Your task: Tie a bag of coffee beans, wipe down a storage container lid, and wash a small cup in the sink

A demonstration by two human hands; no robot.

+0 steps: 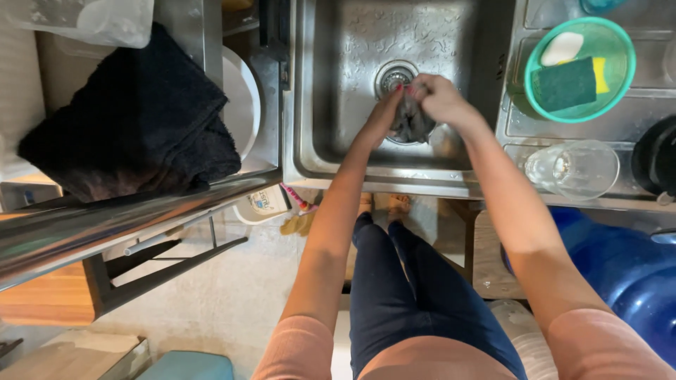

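Sink: steel sink (338, 84), wet, drain under our hands.
Left hand (386, 116): clamped on dark cloth (410, 121).
Right hand (440, 98): gripping same cloth.

You have even, moderately bright light from overhead. Glare streaks the steel rail (105, 225) at the desk's left edge and the wet sink (338, 84) wall. Edges bow from wide-angle distortion; focus holds throughout.

White bottle w/ label (264, 204) on floor; under counter edge.
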